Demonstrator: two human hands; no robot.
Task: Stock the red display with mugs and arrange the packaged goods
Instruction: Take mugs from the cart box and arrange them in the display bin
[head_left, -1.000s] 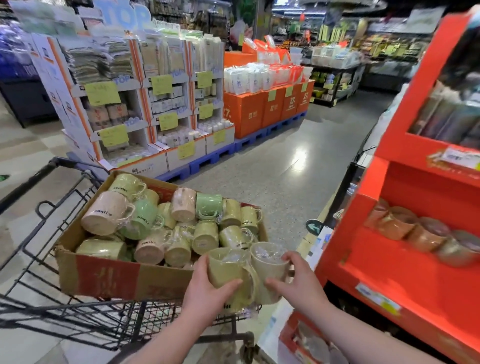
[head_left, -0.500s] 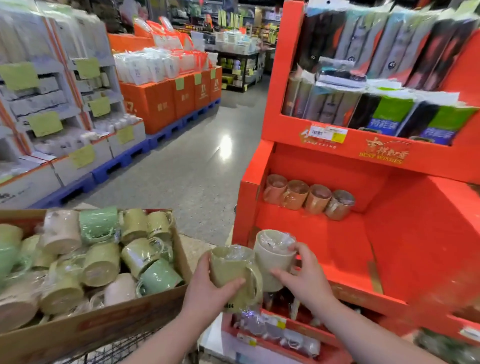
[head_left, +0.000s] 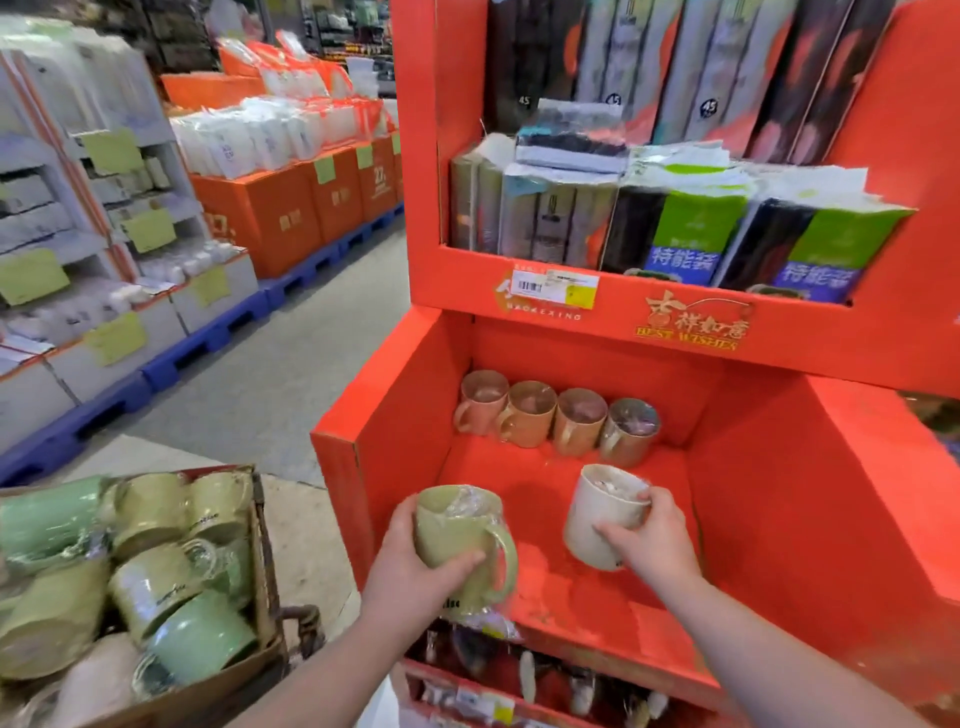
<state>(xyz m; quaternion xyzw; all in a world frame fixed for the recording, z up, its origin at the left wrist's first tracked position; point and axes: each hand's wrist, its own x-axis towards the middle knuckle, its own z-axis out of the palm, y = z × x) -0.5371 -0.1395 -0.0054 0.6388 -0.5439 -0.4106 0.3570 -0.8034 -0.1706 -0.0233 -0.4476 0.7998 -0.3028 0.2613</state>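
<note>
Both hands had drawn apart since half a second earlier, when they held their two mugs touching side by side at the front edge of the display (head_left: 395, 415). They had also gone further in, over the middle shelf (head_left: 509, 467).

The left hand (head_left: 415, 566) gripped the green mug (head_left: 457, 540) from its left side, fingers curled round the body and the thumb across the front. That mug was wrapped in clear film and stood nearly upright, its handle turned right. It hung above the shelf's front left part, clear of the floor of the shelf.

The right hand (head_left: 649, 540) clasped the white mug (head_left: 597, 514) from the right, fingers wrapped round the wall near the rim. This mug tilted left and was held above the middle of the shelf, well apart from the green one. Whether its base touched the shelf could not be told.

Four mugs (head_left: 556, 418) stood in a row against the back of the same shelf, mouths forward, each touching the next. On the shelf above, packs (head_left: 691, 228) stood upright in a crowded line, with taller dark ones behind.

At lower left a box (head_left: 223, 683) held a heap of wrapped mugs (head_left: 156, 587), green and cream, lying on their sides.
</note>
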